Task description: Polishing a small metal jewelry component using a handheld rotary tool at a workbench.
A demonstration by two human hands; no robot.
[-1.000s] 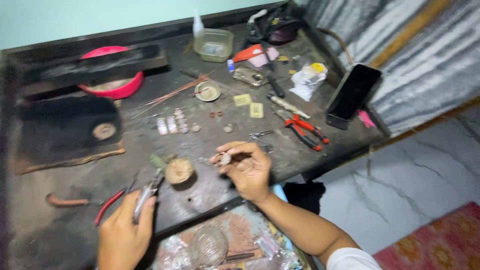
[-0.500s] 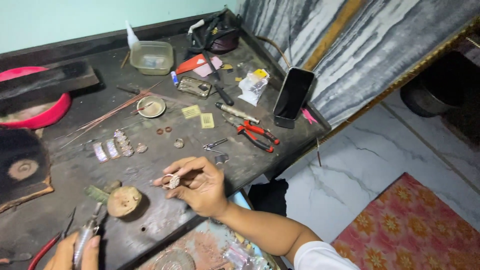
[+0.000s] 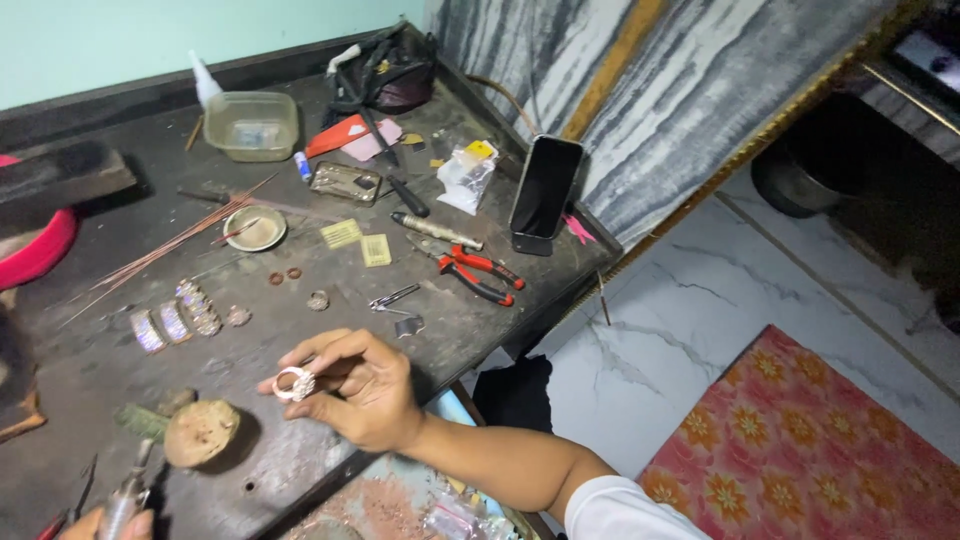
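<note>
We pinch a silver ring in our right hand, fingertips clenched on it above the dark workbench. Our left hand grips a metal tool left of the ring. A loose pinch could drop the ring into the clutter. Beyond the ring, a small bowl looks nearly empty; farther back, a clear plastic tub shows contents we cannot make out.

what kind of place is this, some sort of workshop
Probably a small jeweller's workbench: the right hand holds a stone-set ring, more set bands lie nearby, and red-handled pliers rest on the dark bench.
</note>
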